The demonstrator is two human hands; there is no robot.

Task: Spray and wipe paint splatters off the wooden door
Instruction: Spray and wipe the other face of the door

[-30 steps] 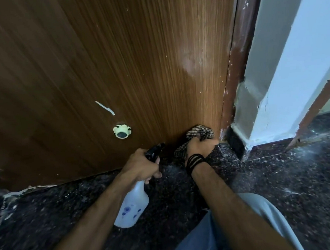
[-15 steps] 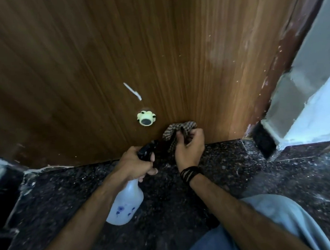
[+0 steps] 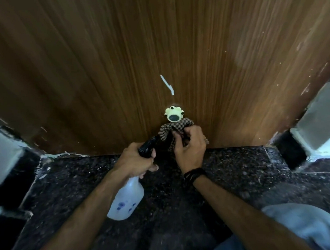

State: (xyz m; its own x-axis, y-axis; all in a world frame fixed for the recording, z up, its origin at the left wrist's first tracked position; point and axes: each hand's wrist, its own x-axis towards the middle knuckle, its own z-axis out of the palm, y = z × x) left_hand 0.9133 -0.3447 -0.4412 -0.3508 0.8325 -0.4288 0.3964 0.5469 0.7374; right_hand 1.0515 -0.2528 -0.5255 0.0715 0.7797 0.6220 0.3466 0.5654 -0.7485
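Head view, looking down at base of wooden door (image 3: pixel 116 60). Left hand (image 3: pixel 135 160) wrapped round black trigger head of translucent spray bottle (image 3: pixel 126 199), bottle body angled down toward floor, blue flower print on side; liquid level inside can't be made out. Nozzle pointing at door bottom, close to cloth. Right hand (image 3: pixel 191 148) w/ fingers curled, gripping bunched checkered cloth (image 3: pixel 170 130), held against door just above floor line. Black cord bracelet (image 3: pixel 195 174) on right wrist. Pale green doorstop (image 3: pixel 173 114) w/ dark centre fixed to door, directly above cloth, touching or nearly so. White paint streak (image 3: pixel 167 84) on door above doorstop, slanted. Small white specks scattered over right part of door. Dark speckled stone floor (image 3: pixel 251 173) below, white paint drips along left bottom edge of door. Pale wall edges at far left & right. Light blue trouser leg (image 3: pixel 308 230) at lower right.
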